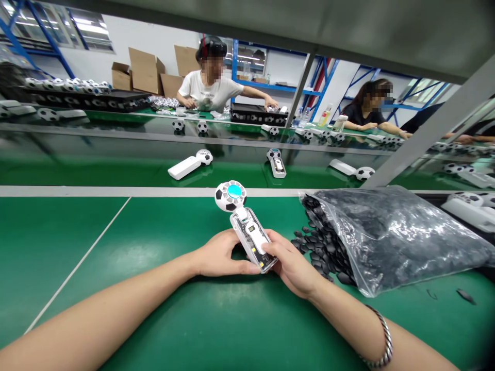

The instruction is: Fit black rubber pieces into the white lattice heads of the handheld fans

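Both my hands hold one small hand-held fan (pixel 247 226) above the green table. Its round head is patterned like a football with a blue centre (pixel 234 191), and its clear handle shows a white part inside. My left hand (pixel 218 255) wraps the lower left of the handle with the thumb along its underside. My right hand (pixel 291 264) grips the handle's lower right end, fingers curled round it. A silver bracelet (pixel 381 340) sits on my right wrist.
A clear plastic bag (pixel 394 237) of small black parts lies open at the right, with several spilled out (pixel 315 247). More fans (pixel 189 165) ride the green conveyor behind. Across it, two people work at a bench with black trays (pixel 257 114). A slanted metal post (pixel 425 129) crosses the right.
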